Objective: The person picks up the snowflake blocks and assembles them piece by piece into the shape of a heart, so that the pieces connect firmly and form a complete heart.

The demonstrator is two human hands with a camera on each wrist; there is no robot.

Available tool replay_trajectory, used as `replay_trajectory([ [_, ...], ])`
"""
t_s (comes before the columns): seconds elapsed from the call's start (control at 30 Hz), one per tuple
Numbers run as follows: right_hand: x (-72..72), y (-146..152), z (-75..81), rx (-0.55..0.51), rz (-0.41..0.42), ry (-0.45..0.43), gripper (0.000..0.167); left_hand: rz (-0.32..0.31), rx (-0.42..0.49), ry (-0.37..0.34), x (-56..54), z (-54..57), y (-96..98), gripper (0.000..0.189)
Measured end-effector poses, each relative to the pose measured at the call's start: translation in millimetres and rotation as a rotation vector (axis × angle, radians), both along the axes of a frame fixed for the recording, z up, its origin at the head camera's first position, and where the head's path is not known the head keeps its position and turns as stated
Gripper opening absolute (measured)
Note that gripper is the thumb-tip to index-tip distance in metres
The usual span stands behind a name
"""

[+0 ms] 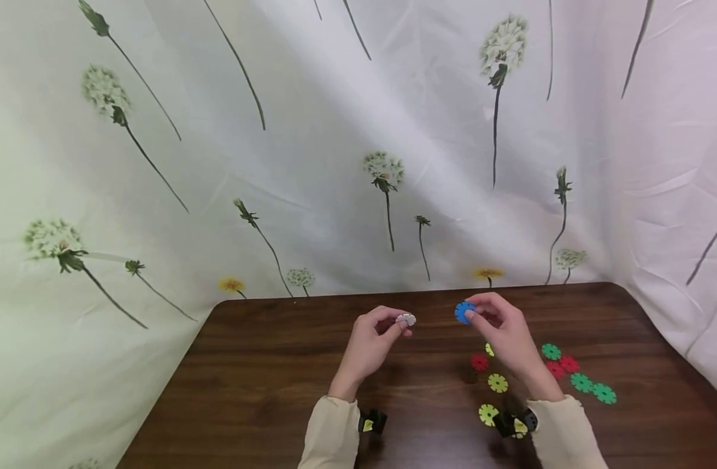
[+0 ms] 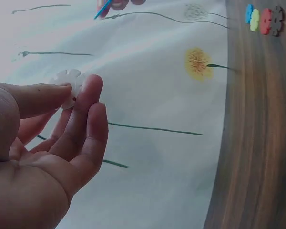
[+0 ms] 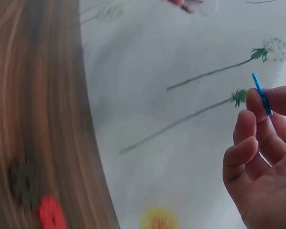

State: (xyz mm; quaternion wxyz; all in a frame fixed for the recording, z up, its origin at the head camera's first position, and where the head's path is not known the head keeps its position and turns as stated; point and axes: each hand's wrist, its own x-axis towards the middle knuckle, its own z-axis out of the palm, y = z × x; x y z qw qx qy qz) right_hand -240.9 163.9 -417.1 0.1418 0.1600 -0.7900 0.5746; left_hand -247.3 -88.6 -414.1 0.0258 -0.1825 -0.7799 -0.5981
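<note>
Between its thumb and fingers my left hand pinches a white notched disc, raised above the table's far half. The same white disc shows in the left wrist view, partly covered by the thumb and fingertips. To the right, my right hand pinches a blue notched disc by its edge. In the right wrist view the blue disc appears nearly edge-on. A gap separates the two discs, and both hands are off the tabletop.
On the brown wooden table, several loose discs lie around the right forearm: red, yellow and green. A dark disc lies beside a red one. Behind the table hangs a white cloth printed with dandelions.
</note>
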Motion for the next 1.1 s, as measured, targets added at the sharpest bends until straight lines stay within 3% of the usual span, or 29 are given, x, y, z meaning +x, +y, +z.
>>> replay_trajectory([
  [0.2,0.6,-20,4.7,-0.116,0.022,-0.010,0.023,0.025,0.031,-0.039,6.0,13.5,1.6,0.018],
  [0.33,2.7,-27,8.3,-0.121,0.019,-0.039,0.023,0.038,0.054,-0.049,10.0,19.3,4.1,0.018],
  [0.4,4.4,-30,10.8,-0.118,0.021,-0.054,0.024,0.041,0.080,-0.049,8.8,16.4,4.4,0.018],
  [0.63,8.3,-34,16.0,-0.094,0.029,-0.067,0.025,0.020,0.192,-0.092,10.7,21.7,7.1,0.021],
  [1.1,12.4,-39,19.5,-0.083,0.070,-0.092,0.026,0.000,0.207,-0.109,13.2,22.3,12.9,0.020],
])
